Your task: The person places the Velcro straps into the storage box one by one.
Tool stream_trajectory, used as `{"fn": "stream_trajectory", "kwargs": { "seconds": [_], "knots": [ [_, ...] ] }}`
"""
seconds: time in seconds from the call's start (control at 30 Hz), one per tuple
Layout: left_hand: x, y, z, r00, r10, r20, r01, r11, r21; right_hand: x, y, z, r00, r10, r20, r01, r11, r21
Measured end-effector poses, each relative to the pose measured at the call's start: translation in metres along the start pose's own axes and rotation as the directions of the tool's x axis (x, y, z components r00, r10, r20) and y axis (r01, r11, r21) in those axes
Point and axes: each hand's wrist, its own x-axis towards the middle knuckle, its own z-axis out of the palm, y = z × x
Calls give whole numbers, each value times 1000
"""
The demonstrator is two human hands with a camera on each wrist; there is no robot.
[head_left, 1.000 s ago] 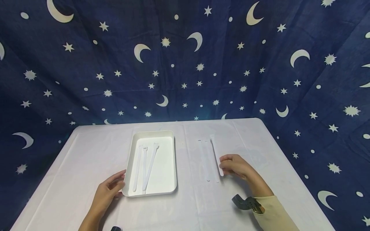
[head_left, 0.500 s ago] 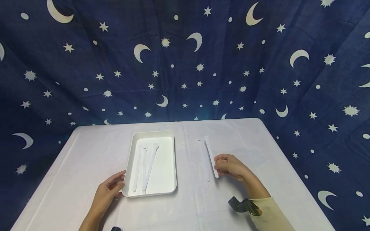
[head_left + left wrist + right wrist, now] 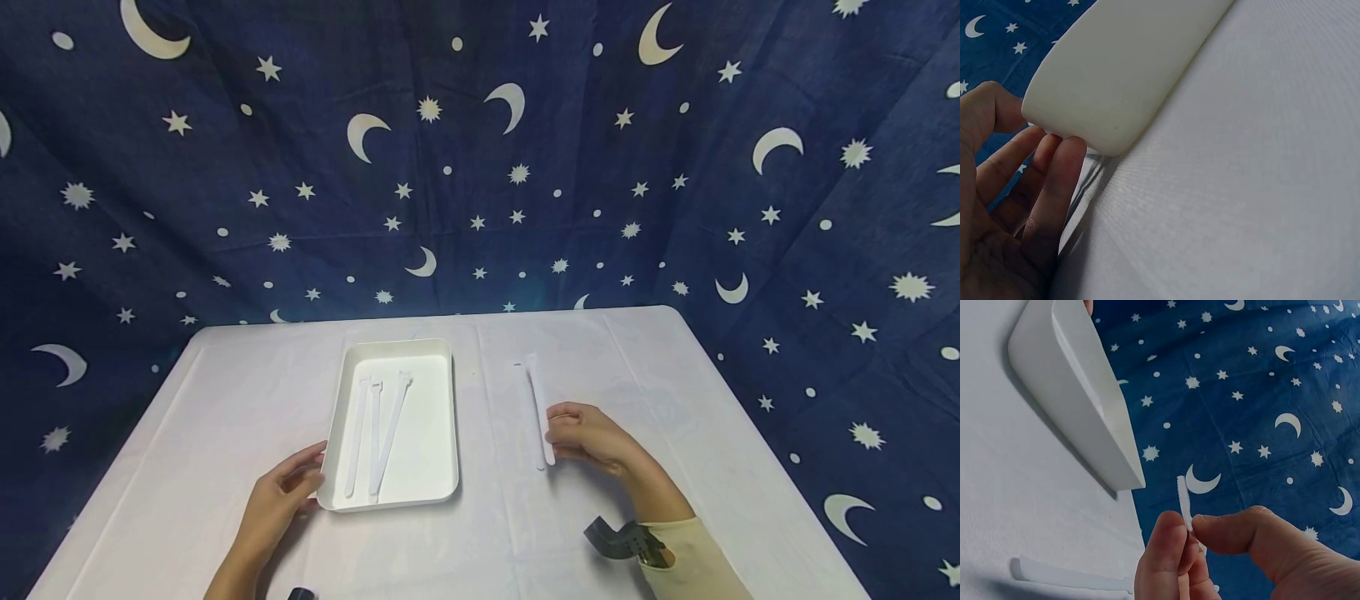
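Note:
In the head view my right hand point(image 3: 592, 437) pinches white cable ties point(image 3: 538, 404) between thumb and fingertips near their rounded ends. How many it holds cannot be told. Another white cable tie point(image 3: 1066, 574) lies flat on the table beside them. At the left stands a shallow white tray point(image 3: 431, 492), three white cable ties point(image 3: 387, 437) lying lengthwise in its left half. My left hand point(image 3: 279, 496) holds the tray's near-left side, thumb and fingertips at its outer wall. The left wrist view shows the fingertips against the tray's corner.
A white cloth covers the table point(image 3: 480, 550). Dark blue fabric point(image 3: 480, 158) with moons and stars hangs behind it and along both sides. A black curved piece point(image 3: 611, 537) is strapped at the right wrist by the beige sleeve point(image 3: 693, 554).
My right hand has moved left with its cable tie, over the ones on the table. One of the two that lay there no longer shows in its place. The left hand and tray stay still.

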Motion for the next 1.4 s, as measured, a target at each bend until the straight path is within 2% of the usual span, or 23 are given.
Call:
{"fn": "stream_trajectory", "kwargs": {
  "seconds": [0.43,0.73,1.07,1.4],
  "knots": [
    [1,-1,0,1000,-6,-2,6,999,31,4,1,13,999,-8,50,8,1000,16],
    [1,-2,0,1000,1,-5,0,1000,31,10,-1,30,998,-18,57,16,999,29],
    [0,-2,-1,1000,11,3,-11,1000,7,18,-5,48,995,-37,91,35,999,23],
    [0,-2,-2,1000,2,1,-2,1000,-12,25,-7,64,992,-18,125,18,1000,0]
  ]
}}
